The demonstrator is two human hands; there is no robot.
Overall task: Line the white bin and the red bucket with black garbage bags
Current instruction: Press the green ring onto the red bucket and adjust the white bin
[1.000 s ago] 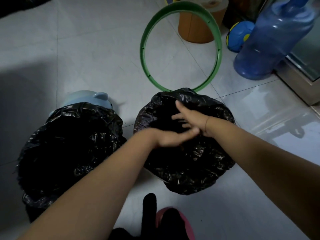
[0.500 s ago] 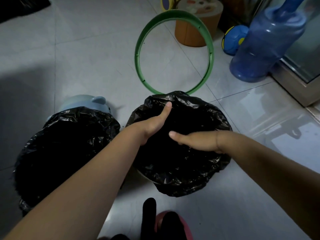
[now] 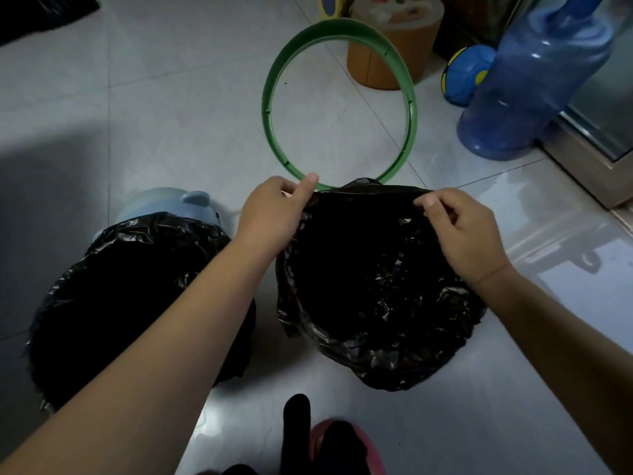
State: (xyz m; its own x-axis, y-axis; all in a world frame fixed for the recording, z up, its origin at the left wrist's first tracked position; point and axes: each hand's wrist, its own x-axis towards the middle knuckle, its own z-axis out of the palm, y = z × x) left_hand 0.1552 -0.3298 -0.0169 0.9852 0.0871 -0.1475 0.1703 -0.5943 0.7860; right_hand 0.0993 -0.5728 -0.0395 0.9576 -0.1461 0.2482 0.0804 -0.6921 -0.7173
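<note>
With the lower-left bag seated, the left hand curls its grip over the far-left edge of the centre bag and the right hand pinches its far rim, which probably needs tucking down next.

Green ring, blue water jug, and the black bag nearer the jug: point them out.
green ring (image 3: 342, 25), head view, far arc of its band.
blue water jug (image 3: 524, 97), head view, middle of its body.
black bag (image 3: 394, 365), head view, crinkled near edge.
</note>
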